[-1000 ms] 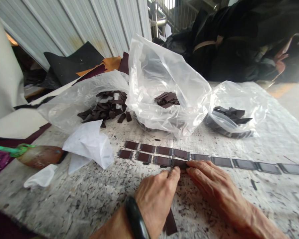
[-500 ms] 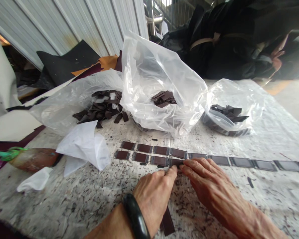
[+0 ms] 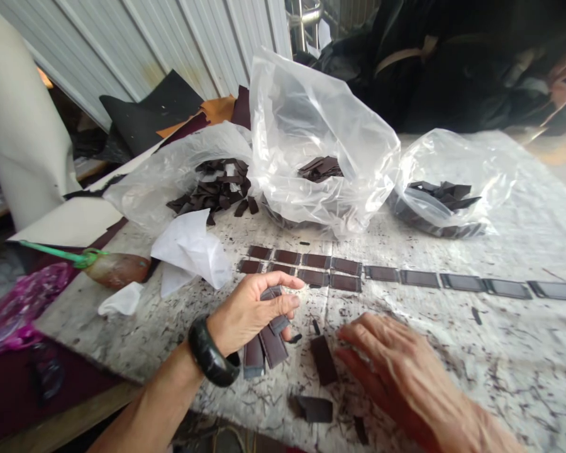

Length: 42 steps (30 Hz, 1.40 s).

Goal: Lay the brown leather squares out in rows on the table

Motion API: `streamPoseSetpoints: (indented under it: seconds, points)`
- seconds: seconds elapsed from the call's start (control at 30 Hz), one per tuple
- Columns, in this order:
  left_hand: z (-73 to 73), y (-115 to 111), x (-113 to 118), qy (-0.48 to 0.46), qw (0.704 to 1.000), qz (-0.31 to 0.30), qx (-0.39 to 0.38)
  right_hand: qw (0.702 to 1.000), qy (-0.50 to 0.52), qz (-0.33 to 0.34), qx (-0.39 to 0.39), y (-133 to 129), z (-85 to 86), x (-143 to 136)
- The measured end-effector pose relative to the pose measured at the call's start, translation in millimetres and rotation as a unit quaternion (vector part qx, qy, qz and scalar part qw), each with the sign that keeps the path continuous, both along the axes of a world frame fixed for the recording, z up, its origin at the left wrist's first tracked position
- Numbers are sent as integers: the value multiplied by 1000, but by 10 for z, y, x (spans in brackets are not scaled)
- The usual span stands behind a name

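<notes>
My left hand [image 3: 249, 308], with a dark bangle at the wrist, is closed around several dark brown leather pieces [image 3: 273, 346] that hang below its fingers. Over the tabletop, my right hand [image 3: 396, 371] holds nothing visible, its fingers stretched out and slightly bent. Just left of its fingertips lies a loose brown strip [image 3: 323, 360]; a curled dark piece [image 3: 318, 409] is nearer the front edge. Beyond both hands, stitched brown leather rectangles [image 3: 345, 283] lie in two short rows. A single line of similar rectangles [image 3: 419, 279] runs on to the right.
Clear plastic bags [image 3: 325, 126] holding dark leather pieces stand at the back. White paper [image 3: 188, 248] and a brown, bulb-shaped object with a green stick [image 3: 117, 269] lie at left. The worn tabletop [image 3: 514, 352] is littered with dark scraps. Dark bundles [image 3: 481, 69] sit behind it.
My left hand has lifted off the rows and moved left, now showing leather pieces in its grip. My right hand has drawn back toward me. The view has shifted, uncovering loose strips.
</notes>
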<state>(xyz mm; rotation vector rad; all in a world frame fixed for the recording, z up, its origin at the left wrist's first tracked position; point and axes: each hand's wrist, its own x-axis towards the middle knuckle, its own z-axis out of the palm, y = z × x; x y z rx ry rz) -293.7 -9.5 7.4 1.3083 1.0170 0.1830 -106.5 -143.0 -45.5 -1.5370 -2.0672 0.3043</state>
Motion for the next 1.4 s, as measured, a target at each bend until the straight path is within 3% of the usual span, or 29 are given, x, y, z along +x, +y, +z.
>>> streamPoseSetpoints:
  seconds: [0.07, 0.17, 0.47, 0.57, 0.67, 0.73, 0.87, 1.03, 1.2, 1.4]
  points:
    - [-70, -51, -74, 1, 1000, 5, -10, 999, -15, 15, -45, -46, -6, -147]
    - [-162, -122, -135, 7, 1000, 3, -15, 993, -49, -35, -104, -46, -25, -305]
    - [-175, -147, -195, 46, 999, -21, 10, 982, -113, -119, -91, 34, 4, -467]
    - [-140, -162, -170, 52, 998, -33, 19, 987, -74, -94, -109, 33, 105, -327]
    - [-90, -224, -53, 62, 995, -61, 48, 980, 5, -103, -169, 19, 188, 17]
    - [-46, -278, 77, 80, 989, -88, 84, 974, 37, -109, -195, 21, 219, 296]
    - [27, -358, 383, 125, 956, -168, 204, 980, 55, -93, -165, 106, 270, 692]
    - [-13, -393, 650, 115, 892, -244, 362, 972, 100, -142, -157, 283, 290, 741]
    - [-80, -406, 766, 137, 867, -287, 383, 964, 135, -160, -166, 377, 191, 704]
    - [-68, -403, 884, 217, 844, -316, 375, 969, 100, -148, -170, 413, 118, 703]
